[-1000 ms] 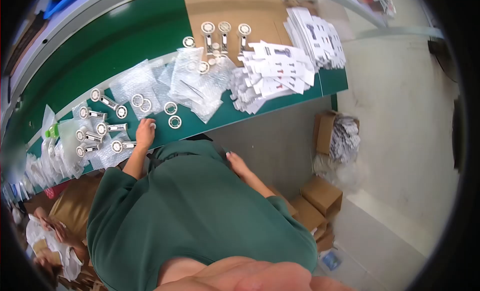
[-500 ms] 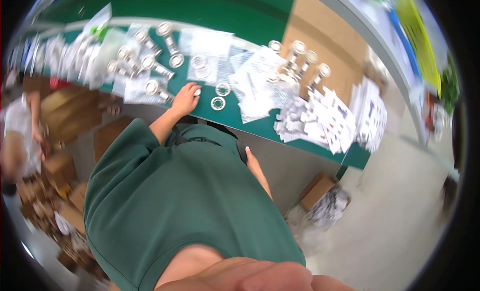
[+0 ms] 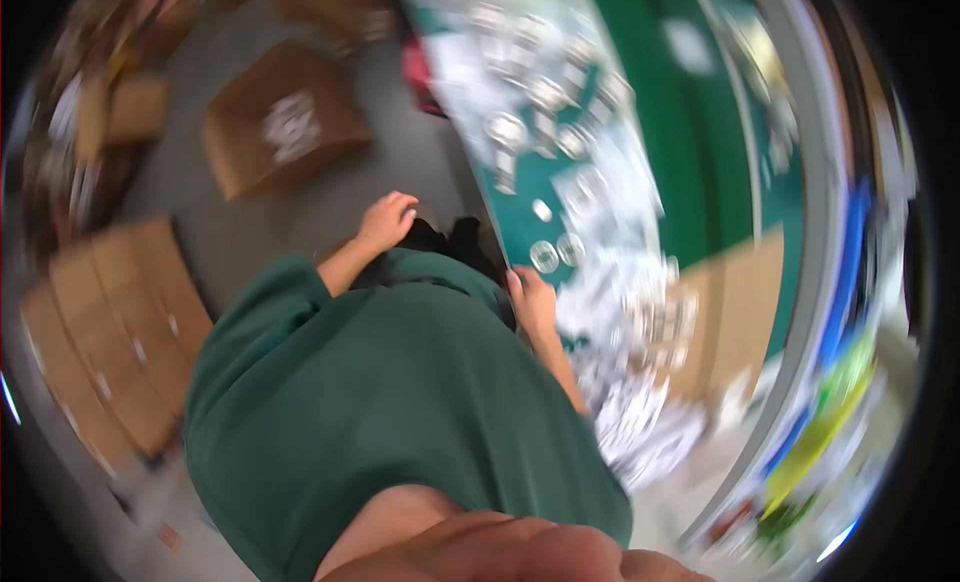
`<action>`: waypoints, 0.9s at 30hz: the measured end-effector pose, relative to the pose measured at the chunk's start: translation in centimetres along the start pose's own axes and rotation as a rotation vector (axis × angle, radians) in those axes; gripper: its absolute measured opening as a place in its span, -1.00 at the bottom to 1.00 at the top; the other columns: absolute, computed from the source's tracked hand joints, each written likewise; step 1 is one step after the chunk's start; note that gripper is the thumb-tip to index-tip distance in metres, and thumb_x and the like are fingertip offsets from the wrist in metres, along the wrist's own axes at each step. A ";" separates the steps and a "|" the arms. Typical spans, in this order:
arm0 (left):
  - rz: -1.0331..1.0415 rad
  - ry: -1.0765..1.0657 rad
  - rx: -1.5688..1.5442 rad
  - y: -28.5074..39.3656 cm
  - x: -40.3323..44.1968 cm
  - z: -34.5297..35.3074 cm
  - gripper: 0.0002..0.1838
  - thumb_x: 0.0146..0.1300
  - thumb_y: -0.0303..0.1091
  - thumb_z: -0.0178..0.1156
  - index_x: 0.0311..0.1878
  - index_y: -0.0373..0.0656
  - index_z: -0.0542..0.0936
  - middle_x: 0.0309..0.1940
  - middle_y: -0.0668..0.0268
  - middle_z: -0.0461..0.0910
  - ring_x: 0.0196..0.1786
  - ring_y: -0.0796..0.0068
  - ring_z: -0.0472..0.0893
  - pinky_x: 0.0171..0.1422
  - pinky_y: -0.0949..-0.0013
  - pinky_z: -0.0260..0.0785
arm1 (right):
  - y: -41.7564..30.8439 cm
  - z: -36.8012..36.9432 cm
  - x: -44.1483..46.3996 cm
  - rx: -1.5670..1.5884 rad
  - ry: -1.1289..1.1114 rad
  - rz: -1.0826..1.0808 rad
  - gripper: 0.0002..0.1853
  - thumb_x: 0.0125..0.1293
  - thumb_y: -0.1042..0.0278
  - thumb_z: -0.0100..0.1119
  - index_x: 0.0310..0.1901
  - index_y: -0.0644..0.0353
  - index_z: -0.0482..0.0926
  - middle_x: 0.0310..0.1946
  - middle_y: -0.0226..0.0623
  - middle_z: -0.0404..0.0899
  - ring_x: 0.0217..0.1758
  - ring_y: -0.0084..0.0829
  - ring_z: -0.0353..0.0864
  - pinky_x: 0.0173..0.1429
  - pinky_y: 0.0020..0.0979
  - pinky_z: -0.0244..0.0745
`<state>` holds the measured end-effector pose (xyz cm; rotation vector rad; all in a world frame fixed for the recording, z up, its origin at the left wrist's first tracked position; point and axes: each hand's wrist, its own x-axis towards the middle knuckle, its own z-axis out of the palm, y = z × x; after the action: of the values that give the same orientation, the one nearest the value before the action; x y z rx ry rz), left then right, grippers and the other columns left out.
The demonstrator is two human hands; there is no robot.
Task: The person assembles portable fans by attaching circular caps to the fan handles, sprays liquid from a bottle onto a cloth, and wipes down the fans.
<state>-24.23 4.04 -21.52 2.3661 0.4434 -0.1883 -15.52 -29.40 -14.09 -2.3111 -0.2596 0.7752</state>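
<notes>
My left hand (image 3: 388, 220) hangs over the floor, clear of the table's edge. Its fingers are loosely bent with the thumb apart, and nothing shows in them. At the green table's (image 3: 520, 182) near edge is my right hand (image 3: 533, 297), fingers loosely extended and blurred, beside a dark object (image 3: 506, 304) at my waist. Two pale rings (image 3: 543, 255) lie just beyond that hand. A small white piece (image 3: 541, 210) rests on the table close to the rings. Farther along stand several silvery round-headed fittings (image 3: 507, 132), smeared by motion.
Clear plastic bags and white papers (image 3: 630, 412) spread over the table's right part, near a cardboard sheet (image 3: 740, 302). On the floor to the left sit an open brown carton (image 3: 285, 122) and stacked cardboard (image 3: 115, 332). A grey shelf frame (image 3: 790, 402) curves along the right.
My view has swung left, bringing the floor and cartons in. My left hand has left the table and let go of the small white piece. My right hand has come up to the table edge.
</notes>
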 end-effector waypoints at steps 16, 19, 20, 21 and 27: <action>-1.001 0.065 -0.365 -20.0 -32.8 12.6 -0.67 0.22 -0.13 0.22 -0.13 -0.21 0.66 -0.21 0.01 0.69 -0.18 0.04 0.68 -0.02 0.06 0.50 | -20.9 12.7 9.6 -0.645 -0.362 -0.663 -0.57 0.35 0.01 0.18 0.02 0.23 0.61 -0.33 0.05 0.69 -0.21 0.06 0.70 -0.09 -0.04 0.56; -1.105 0.347 -0.639 -20.2 -28.6 10.6 -0.63 0.25 -0.12 0.23 -0.03 -0.21 0.63 -0.18 0.06 0.70 -0.12 0.09 0.69 0.04 0.10 0.50 | -27.3 18.5 9.7 -0.682 -0.403 -0.745 -0.56 0.35 0.02 0.19 0.02 0.26 0.61 -0.36 0.07 0.69 -0.19 0.07 0.70 -0.07 -0.06 0.56; -1.155 0.448 -0.764 -20.9 -26.9 10.3 -0.61 0.26 -0.10 0.24 0.01 -0.20 0.62 -0.17 0.08 0.70 -0.09 0.09 0.68 0.05 0.10 0.51 | -29.0 20.5 9.9 -0.658 -0.454 -0.806 -0.56 0.35 0.02 0.20 0.02 0.27 0.61 -0.40 0.06 0.67 -0.24 0.06 0.70 -0.10 -0.06 0.55; -1.156 0.479 -0.849 -21.4 -25.4 9.7 -0.57 0.26 -0.07 0.25 0.04 -0.19 0.60 -0.13 0.07 0.69 -0.03 0.07 0.66 0.09 0.09 0.49 | -30.4 22.7 10.6 -0.648 -0.552 -0.831 -0.57 0.34 0.04 0.21 0.01 0.27 0.61 -0.45 0.02 0.66 -0.29 0.03 0.69 -0.13 -0.08 0.55; -1.419 0.502 -0.776 -25.2 -18.9 7.4 -0.48 0.26 0.00 0.28 0.19 -0.08 0.56 0.17 0.01 0.53 0.26 0.02 0.49 0.32 0.07 0.36 | -36.6 41.0 20.6 -0.579 -0.725 -0.986 -0.57 0.31 0.07 0.23 0.01 0.28 0.60 -0.19 0.03 0.68 -0.06 0.00 0.67 0.04 -0.15 0.53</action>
<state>-51.14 11.42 -37.87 0.9649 1.9454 -0.0218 -22.47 28.04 -23.84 -1.8526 -1.9644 1.0133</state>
